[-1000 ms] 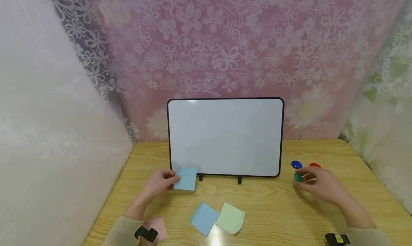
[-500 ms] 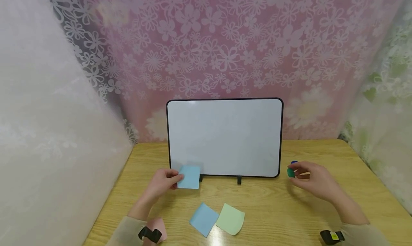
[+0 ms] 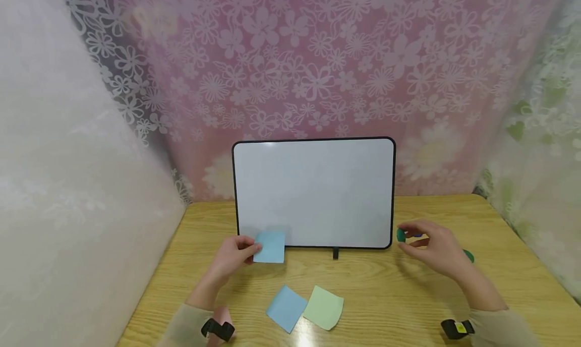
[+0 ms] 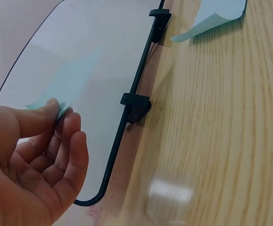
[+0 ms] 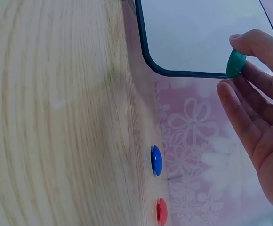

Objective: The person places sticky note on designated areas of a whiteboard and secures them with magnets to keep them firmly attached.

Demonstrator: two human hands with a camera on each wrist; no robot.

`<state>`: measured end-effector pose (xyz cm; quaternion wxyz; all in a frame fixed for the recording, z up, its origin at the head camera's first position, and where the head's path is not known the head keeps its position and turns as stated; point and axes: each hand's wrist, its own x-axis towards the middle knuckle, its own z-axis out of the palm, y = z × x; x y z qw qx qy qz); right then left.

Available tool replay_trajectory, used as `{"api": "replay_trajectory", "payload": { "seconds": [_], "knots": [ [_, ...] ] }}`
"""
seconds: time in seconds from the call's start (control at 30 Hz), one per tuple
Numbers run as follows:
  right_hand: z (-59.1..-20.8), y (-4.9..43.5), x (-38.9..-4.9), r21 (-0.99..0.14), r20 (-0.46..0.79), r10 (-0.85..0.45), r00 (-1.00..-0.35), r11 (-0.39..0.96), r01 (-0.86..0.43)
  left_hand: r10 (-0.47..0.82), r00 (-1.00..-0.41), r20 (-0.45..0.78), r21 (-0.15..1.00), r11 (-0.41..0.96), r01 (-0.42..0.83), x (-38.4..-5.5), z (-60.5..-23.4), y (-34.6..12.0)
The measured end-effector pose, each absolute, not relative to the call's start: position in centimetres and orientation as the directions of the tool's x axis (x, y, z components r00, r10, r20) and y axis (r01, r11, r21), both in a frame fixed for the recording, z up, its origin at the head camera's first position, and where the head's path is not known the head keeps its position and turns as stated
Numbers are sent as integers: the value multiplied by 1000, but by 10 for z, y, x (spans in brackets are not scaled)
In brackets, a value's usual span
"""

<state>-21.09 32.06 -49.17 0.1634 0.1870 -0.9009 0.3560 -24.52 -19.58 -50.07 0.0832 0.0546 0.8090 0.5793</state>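
My left hand pinches a light blue sticky note by its left edge. In the head view the note overlaps the lower left corner of the whiteboard, a white panel with a black frame. Between thumb and fingers my right hand holds a round green magnet, raised above the table just right of the board. The blue magnet and the red magnet lie on the table behind that hand; another green one shows partly past the right wrist.
A blue sticky note and a pale green one lie in front of the board. A pink note is partly under the left wrist. Black feet support the board. Patterned curtains hang behind and at the sides.
My left hand has moved slightly right with the light blue note. The right hand has lifted the green magnet and carried it left toward the board, uncovering another green one.
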Motion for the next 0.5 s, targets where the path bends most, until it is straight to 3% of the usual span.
{"api": "replay_trajectory", "payload": {
  "seconds": [0.5],
  "knots": [
    [-490,297,-223,-560,490,-236,-839,653,-510,172,-984,-44,952,307,11,-244,-499,-192]
  ]
}}
